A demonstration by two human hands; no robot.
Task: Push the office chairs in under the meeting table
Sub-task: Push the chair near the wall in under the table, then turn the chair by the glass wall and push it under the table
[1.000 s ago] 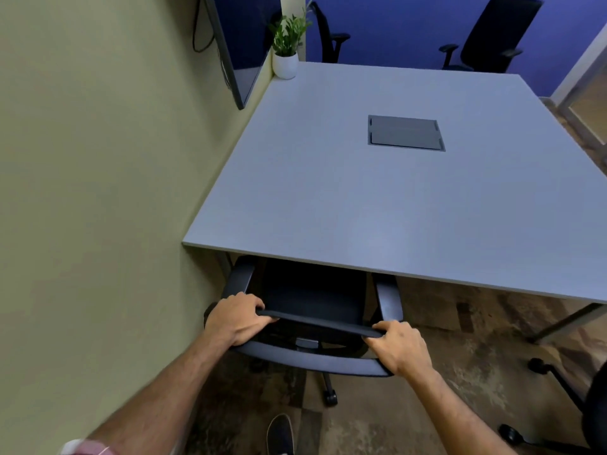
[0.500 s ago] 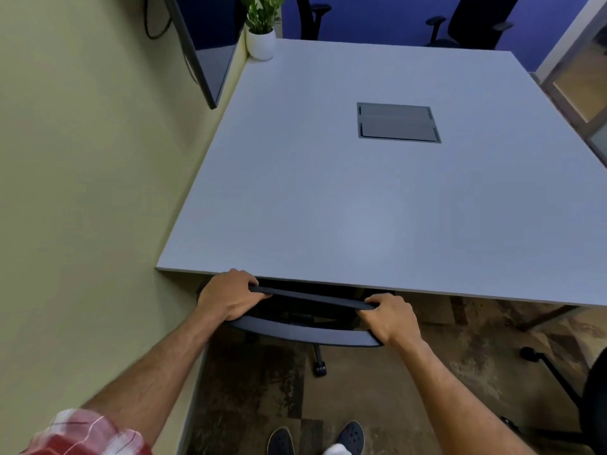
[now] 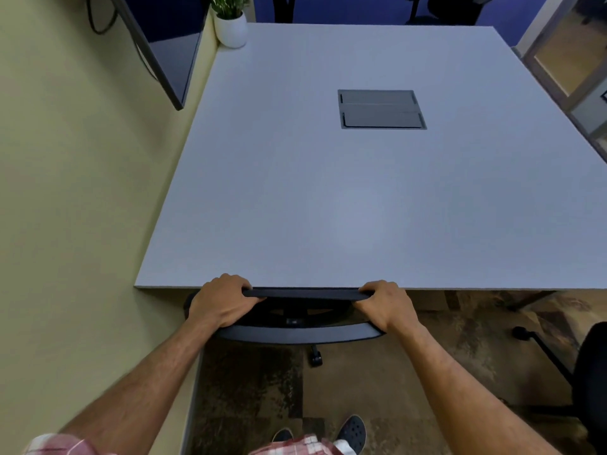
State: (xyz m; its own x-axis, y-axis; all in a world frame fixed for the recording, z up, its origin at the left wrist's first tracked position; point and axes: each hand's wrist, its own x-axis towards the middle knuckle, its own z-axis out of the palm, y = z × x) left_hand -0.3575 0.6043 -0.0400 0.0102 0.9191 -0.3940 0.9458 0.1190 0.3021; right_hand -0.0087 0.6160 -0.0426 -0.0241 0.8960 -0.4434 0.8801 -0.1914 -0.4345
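A black office chair (image 3: 295, 333) stands at the near edge of the grey meeting table (image 3: 328, 208), its seat hidden beneath the tabletop. Only the top rail of its backrest and one caster show. My left hand (image 3: 221, 302) grips the left end of the backrest's top rail. My right hand (image 3: 384, 303) grips the right end. The rail touches or nearly touches the table's edge.
A yellow wall runs close on the left with a screen (image 3: 164, 50) mounted on it. A potted plant (image 3: 230, 21) sits at the table's far left corner. Another black chair (image 3: 588, 369) stands at the right on the carpet; two more stand beyond the far edge.
The chair has rolled forward under the table with both hands on its backrest; the seat and armrests seen a second ago are now hidden. I have stepped closer.
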